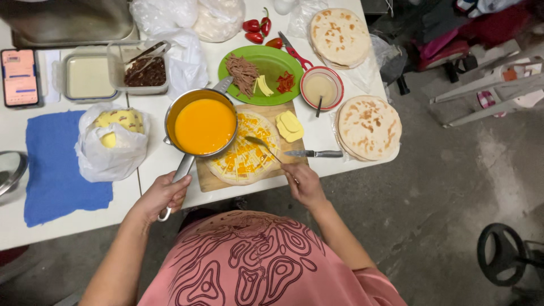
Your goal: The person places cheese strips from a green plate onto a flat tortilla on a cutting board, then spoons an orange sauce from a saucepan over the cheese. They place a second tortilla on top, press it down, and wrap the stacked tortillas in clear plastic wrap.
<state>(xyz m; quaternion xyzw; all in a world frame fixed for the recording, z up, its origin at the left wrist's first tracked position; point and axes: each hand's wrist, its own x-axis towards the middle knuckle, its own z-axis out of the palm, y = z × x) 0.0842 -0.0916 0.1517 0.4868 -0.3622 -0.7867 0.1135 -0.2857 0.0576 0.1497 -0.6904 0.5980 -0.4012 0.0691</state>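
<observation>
White laminate table (170,113) carries everything, and the rectangular wooden cutting board (212,180) at its near edge serves as the landmark. On that board lies one round flatbread strewn with yellow and orange cheese strips (245,152). Over the board's left corner hangs one steel saucepan of smooth orange sauce (204,126), its long handle wrapped tightly by the left hand (164,195), apparently to keep it level beside the flatbread. The right hand (303,182), at the board's right edge, pinches one metal spoon (262,147) whose bowl rests on the cheese. Right of the board lie one steel knife (314,153) and, beyond it, two stacks of browned flatbreads (368,127).
</observation>
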